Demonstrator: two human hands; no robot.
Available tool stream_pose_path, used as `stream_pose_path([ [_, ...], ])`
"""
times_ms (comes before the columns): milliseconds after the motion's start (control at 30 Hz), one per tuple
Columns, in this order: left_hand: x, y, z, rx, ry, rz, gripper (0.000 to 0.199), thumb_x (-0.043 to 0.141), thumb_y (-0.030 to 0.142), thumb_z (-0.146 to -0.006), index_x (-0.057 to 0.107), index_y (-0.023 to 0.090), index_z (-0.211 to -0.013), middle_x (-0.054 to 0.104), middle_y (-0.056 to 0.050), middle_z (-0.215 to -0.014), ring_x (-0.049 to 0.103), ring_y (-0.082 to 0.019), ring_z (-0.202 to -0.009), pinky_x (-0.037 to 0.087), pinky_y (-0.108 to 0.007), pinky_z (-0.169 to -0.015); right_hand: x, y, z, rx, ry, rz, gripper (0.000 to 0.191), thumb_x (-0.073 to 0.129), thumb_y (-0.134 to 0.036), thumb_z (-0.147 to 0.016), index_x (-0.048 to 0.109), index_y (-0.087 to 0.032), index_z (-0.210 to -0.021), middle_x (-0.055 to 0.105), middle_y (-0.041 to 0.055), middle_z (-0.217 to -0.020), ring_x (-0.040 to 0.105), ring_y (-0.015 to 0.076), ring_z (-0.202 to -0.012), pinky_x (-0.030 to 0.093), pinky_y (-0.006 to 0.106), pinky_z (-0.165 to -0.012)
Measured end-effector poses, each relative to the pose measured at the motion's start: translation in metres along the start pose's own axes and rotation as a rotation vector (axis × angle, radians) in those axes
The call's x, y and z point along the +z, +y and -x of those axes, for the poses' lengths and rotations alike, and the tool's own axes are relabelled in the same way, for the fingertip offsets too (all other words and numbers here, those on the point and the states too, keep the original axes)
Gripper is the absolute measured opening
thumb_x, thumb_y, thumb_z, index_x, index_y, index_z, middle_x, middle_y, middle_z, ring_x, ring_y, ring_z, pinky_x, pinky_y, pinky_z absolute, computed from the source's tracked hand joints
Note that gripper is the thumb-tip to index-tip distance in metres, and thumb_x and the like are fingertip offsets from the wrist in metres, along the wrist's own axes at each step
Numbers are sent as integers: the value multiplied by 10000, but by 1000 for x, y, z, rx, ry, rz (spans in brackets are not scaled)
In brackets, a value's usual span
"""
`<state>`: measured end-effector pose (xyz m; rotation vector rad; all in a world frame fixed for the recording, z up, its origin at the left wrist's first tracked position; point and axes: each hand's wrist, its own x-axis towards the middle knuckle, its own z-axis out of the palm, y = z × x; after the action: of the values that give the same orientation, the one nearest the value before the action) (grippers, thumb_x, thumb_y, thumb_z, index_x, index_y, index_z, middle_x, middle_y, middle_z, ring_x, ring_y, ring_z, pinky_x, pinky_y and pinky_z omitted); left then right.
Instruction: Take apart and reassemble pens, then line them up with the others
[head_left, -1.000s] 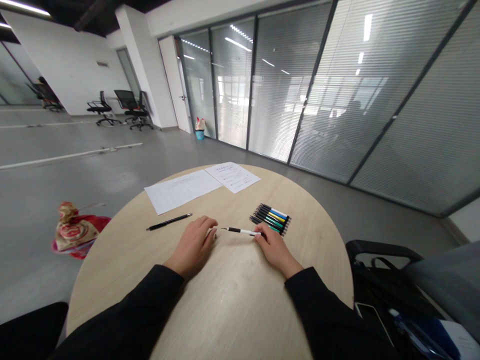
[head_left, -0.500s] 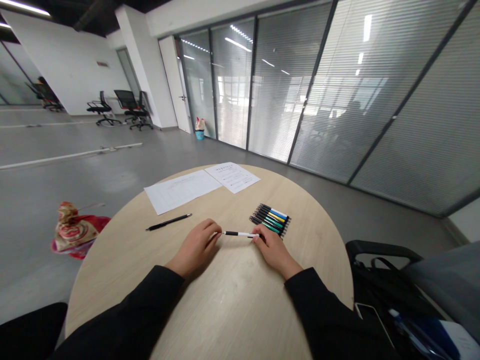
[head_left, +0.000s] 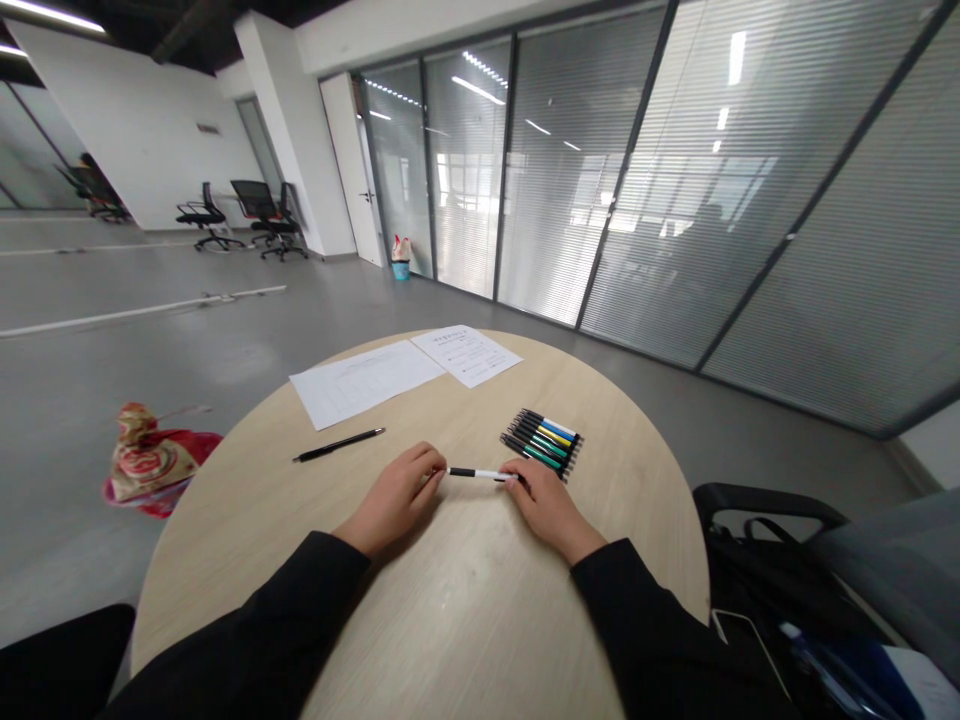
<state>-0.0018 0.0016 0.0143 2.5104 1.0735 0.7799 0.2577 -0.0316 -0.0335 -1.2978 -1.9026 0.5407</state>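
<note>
While mid-pinch, L hand & R hand on pen ends

Left hand closed up to black-and-white pen, pen drawn nearer

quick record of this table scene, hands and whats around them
left hand: bare, fingertips at one end of the pen
right hand: bare, fingertips at the other end
between hands: slim black-and-white pen
nearby: neat row of multicoloured pens; slim black pen
surface: round pale wood table
beyond: two white printed paper sheets
</note>
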Motion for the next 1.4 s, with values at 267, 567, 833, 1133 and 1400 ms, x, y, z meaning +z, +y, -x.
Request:
stream_pose_path([
  [267,-1,-4,1,-75,74,-4,251,379,315,-1018,592,184,-995,629,-69,-955,588,-212,-872,489,-366,-831,5,8,0,2,50,-35,160,530,-165,-951,670,-195,-1023,681,61,-975,598,210,-928,445,324,-847],
  [567,-8,-35,3,-152,11,-295,227,432,242,-950,645,168,-955,641,-105,-979,616,-246,-901,482,-374,-825,5,12,-2,72,82,-27,180,509,-200,-962,671,-184,-1039,688,71,-979,606,221,-928,442,336,-848],
  [833,-2,-34,0,-144,-141,-490,242,436,201,-971,662,161,-895,668,-118,-916,630,-275,-859,458,-386,-768,6,9,-1,68,78,-18,180,504,-192,-964,670,-183,-1033,695,76,-998,613,225,-946,443,337,-867],
  [1133,8,-44,1,-120,-95,-599,241,384,171,-1001,603,150,-901,640,-122,-893,603,-270,-834,448,-391,-767,8,9,0,59,69,4,177,499,-193,-971,668,-187,-1024,690,77,-985,610,223,-942,447,336,-878],
  [1400,11,-37,5,-108,66,-199,158,383,218,-999,518,199,-918,608,-56,-862,568,-213,-772,454,-344,-727,9,10,-1,38,62,-30,180,498,-181,-970,667,-191,-1029,686,66,-968,608,218,-931,448,321,-857],
])
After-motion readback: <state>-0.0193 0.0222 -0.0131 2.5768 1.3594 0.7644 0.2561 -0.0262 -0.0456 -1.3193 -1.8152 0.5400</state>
